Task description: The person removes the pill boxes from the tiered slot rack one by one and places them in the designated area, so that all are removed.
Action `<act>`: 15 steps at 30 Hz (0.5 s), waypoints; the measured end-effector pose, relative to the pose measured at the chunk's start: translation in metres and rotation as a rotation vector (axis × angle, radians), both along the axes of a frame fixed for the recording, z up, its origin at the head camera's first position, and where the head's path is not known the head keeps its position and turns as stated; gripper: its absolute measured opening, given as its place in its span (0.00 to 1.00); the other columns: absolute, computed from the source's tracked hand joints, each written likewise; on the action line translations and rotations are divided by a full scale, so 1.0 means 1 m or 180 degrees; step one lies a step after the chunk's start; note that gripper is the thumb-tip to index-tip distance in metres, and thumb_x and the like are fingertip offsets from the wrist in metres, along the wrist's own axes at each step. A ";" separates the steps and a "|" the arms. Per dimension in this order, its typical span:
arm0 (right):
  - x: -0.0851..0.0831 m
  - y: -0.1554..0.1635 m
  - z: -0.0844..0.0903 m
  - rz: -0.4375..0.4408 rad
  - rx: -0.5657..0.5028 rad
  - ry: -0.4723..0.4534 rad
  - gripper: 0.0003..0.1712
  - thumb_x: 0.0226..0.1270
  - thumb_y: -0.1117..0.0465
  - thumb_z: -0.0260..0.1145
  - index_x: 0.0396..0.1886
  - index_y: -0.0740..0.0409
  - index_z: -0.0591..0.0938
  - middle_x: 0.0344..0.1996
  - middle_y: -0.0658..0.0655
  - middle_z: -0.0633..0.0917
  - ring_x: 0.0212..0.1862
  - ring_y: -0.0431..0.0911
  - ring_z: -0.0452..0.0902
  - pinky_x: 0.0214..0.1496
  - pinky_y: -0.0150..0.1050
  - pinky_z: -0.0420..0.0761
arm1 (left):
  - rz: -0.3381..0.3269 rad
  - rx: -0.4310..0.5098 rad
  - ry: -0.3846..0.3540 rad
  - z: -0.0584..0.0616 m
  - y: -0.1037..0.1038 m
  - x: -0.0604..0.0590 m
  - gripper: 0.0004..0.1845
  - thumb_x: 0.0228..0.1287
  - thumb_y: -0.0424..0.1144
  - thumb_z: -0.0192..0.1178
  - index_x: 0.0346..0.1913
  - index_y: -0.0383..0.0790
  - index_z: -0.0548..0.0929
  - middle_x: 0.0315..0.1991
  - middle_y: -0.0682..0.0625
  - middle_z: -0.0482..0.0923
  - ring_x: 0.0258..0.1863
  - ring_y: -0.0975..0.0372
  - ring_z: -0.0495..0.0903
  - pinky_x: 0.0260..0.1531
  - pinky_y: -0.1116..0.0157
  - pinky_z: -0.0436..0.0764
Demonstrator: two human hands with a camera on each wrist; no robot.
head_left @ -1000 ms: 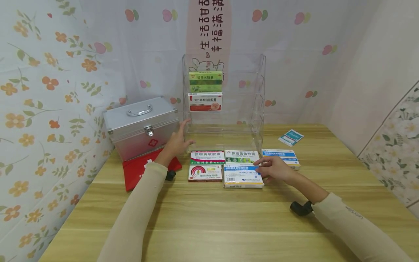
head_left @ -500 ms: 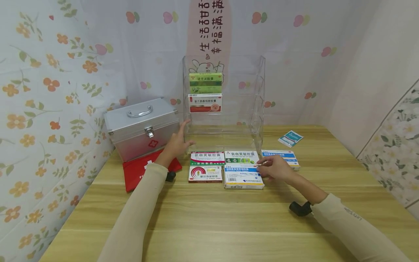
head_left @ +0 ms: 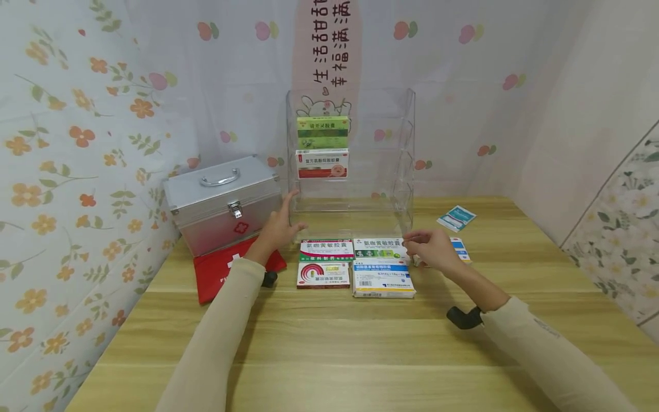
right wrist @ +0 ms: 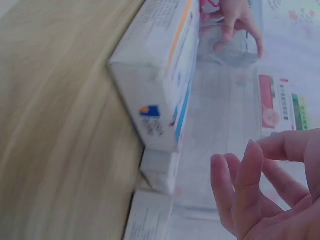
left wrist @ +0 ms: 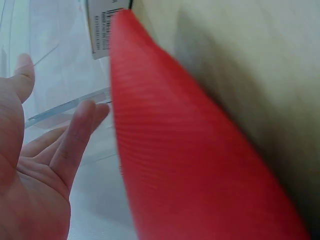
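My left hand point(head_left: 277, 232) is at the left side of the clear display rack point(head_left: 370, 201), fingers spread and thumb apart, holding nothing. In the left wrist view its palm point(left wrist: 35, 195) faces the rack's panel; contact is unclear. Over the right end of a white-and-green medicine box point(head_left: 377, 249), my right hand point(head_left: 432, 249) has loosely bent fingers. The right wrist view has nothing between those fingertips point(right wrist: 250, 150). Just in front lies a blue-and-white medicine box point(head_left: 383, 279). Another blue-and-white box point(head_left: 458, 247) is partly hidden behind the right hand.
Pink-and-green point(head_left: 325, 249) and red-arc point(head_left: 323, 276) medicine boxes lie at left. The rack bears a green box point(head_left: 322, 133) and a red-and-white box point(head_left: 322, 165). A silver case point(head_left: 221, 200) and red pouch point(head_left: 206, 280) stand left; a teal packet point(head_left: 456, 218) lies right.
My right hand has let go of the front blue-and-white box and shifted slightly away, toward the back, over the white-and-green box's end. My left hand has stayed at the rack.
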State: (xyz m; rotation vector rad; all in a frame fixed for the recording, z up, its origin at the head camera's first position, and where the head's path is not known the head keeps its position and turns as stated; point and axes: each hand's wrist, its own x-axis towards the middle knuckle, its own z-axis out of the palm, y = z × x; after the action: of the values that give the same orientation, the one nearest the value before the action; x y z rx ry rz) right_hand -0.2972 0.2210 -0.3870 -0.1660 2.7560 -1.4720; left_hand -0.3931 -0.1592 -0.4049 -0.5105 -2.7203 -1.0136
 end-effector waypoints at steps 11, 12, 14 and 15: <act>-0.016 -0.025 0.004 -0.0146 -0.0353 0.0363 0.22 0.70 0.63 0.63 0.62 0.61 0.77 0.52 0.68 0.83 0.48 0.65 0.82 0.31 0.46 0.85 | -0.0026 0.0035 -0.0087 0.002 0.004 0.000 0.50 0.64 0.42 0.69 0.76 0.63 0.44 0.17 0.45 0.66 0.14 0.56 0.68 0.21 0.58 0.75; -0.018 -0.027 0.004 -0.0135 -0.0378 0.0399 0.23 0.70 0.63 0.63 0.63 0.61 0.76 0.53 0.68 0.83 0.48 0.65 0.82 0.32 0.48 0.85 | -0.0017 0.0023 -0.0080 0.002 0.003 0.001 0.50 0.63 0.41 0.69 0.76 0.62 0.44 0.18 0.45 0.67 0.14 0.56 0.68 0.21 0.58 0.75; -0.021 -0.029 0.006 -0.0092 -0.0410 0.0498 0.24 0.69 0.64 0.62 0.64 0.61 0.75 0.53 0.69 0.82 0.48 0.67 0.81 0.33 0.51 0.85 | -0.0005 0.0024 -0.0095 0.004 0.003 0.002 0.49 0.64 0.41 0.69 0.76 0.61 0.44 0.18 0.45 0.67 0.14 0.56 0.69 0.20 0.58 0.75; -0.023 -0.030 0.007 -0.0077 -0.0404 0.0554 0.24 0.70 0.64 0.62 0.65 0.62 0.75 0.53 0.70 0.82 0.48 0.67 0.81 0.34 0.53 0.85 | -0.0002 0.0030 -0.0091 0.004 0.003 0.002 0.49 0.64 0.41 0.69 0.76 0.60 0.45 0.18 0.45 0.67 0.14 0.56 0.69 0.20 0.58 0.75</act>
State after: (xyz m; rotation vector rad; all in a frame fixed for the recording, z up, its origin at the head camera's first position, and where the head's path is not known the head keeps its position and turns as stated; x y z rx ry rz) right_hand -0.3204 0.1908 -0.3803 -0.2761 2.8044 -1.7179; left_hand -0.3915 -0.1566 -0.4007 -0.4991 -2.7391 -1.0413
